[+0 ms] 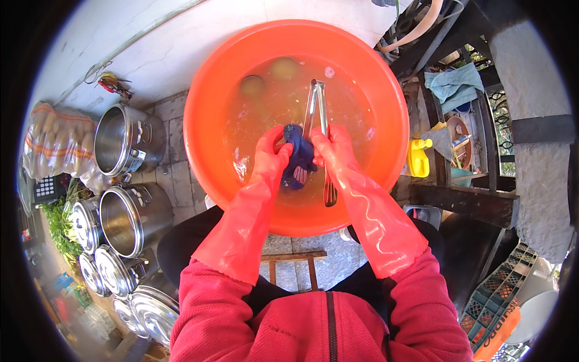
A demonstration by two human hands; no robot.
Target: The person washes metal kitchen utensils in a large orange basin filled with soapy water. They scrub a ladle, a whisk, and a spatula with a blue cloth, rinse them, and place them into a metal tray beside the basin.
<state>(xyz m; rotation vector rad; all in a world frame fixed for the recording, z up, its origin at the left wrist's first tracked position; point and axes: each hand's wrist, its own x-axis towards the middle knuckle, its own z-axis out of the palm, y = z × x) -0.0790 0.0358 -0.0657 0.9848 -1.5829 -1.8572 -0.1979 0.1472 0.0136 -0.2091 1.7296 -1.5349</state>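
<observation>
Both my hands wear long orange-red rubber gloves over a large orange plastic basin (209, 117) of cloudy water. My left hand (270, 156) grips a wet dark blue cloth (297, 151) that hangs down to the water. In my right hand (332, 147) is a pair of metal tongs (322, 106), its bent end pointing away from me and one slotted tip (330, 194) hanging towards me. The cloth lies against the tongs between my hands. Two round things, a pale one (284, 68) and a darker-rimmed one (252, 86), show dimly under the water; their kind is unclear.
Left of the basin lie steel pots (131, 221) and several lids (115, 271), with potatoes in a clear bag (54, 140) and leafy greens (59, 231). At right stand a yellow bottle (419, 158), a dark wooden frame (466, 203) with a teal cloth (454, 86), and plastic crates (497, 289).
</observation>
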